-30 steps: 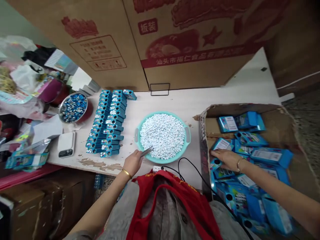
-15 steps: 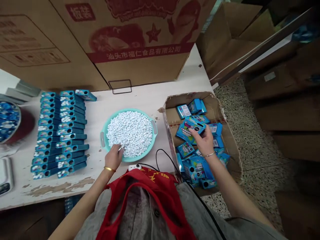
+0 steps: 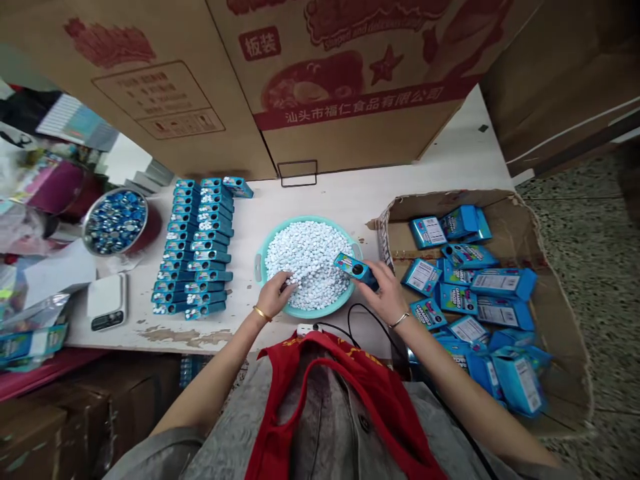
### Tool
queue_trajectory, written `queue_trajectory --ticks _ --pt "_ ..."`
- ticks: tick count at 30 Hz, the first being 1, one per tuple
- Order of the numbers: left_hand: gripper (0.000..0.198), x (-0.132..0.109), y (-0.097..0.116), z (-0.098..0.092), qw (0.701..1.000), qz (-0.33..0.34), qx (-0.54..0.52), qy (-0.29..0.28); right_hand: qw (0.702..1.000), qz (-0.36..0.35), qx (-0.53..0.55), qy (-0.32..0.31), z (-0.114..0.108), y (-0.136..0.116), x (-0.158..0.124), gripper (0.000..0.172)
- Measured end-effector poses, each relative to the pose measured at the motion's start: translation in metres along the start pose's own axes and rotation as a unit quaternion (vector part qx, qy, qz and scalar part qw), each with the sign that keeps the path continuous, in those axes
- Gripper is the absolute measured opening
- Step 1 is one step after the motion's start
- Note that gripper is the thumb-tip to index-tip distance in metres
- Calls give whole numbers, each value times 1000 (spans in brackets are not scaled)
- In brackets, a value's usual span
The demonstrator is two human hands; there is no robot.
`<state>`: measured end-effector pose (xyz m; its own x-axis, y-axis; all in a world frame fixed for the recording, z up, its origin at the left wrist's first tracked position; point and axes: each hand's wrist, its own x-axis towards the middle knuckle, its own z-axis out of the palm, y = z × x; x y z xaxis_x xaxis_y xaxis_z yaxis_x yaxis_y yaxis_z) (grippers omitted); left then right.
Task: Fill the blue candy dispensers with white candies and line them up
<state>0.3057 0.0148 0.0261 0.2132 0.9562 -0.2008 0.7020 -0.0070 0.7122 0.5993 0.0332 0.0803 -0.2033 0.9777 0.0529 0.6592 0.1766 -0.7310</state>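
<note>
A turquoise basin [image 3: 259,265] full of small white candies [image 3: 310,257] stands on the table before me. My right hand [image 3: 384,293] grips a small blue box [image 3: 354,267] over the basin's right side, its end with a dark round hole facing up. At the basin's lower left, my left hand [image 3: 274,293] dips its fingertips into the candies, thumb and fingers curled close; what they pinch is too small to make out. To the right is an open cardboard carton [image 3: 560,267] holding several blue boxes [image 3: 495,281].
Rows of upright blue boxes [image 3: 209,257] line the table's left part. Beyond them are a metal bowl of blue wrapped pieces [image 3: 116,223] and a white scale [image 3: 107,302]. Large cartons [image 3: 350,133] form a wall behind. A black cable [image 3: 350,320] lies near the basin.
My right hand has moved left from the carton to the basin with a blue box. My left hand stays at the basin's lower left. The view has shifted left.
</note>
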Motion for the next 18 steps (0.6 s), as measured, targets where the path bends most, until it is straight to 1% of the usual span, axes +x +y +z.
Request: queue_trajectory --ticks 3,6,8,10,12,14,18 --pt "26 2 12 -27 999 41 -5 -18 998 -35 -53 -12 4 0 8 37" --pt "28 7 29 -54 997 70 -2 -43 994 -55 -90 -23 8 -3 17 39" --pt "28 12 42 -70 993 98 9 -68 992 -66 -104 -33 10 -8 21 39" --pt "27 18 56 -84 987 121 42 -101 990 -78 -106 -45 13 -14 25 39" --pt "26 24 70 -95 978 123 103 -134 990 -89 -100 -52 17 -19 26 41" --pt "26 30 85 -104 966 111 169 -159 989 -99 -92 -55 21 -23 26 43" --pt "25 38 116 -117 943 85 258 -193 988 -112 -89 -55 27 -25 23 45"
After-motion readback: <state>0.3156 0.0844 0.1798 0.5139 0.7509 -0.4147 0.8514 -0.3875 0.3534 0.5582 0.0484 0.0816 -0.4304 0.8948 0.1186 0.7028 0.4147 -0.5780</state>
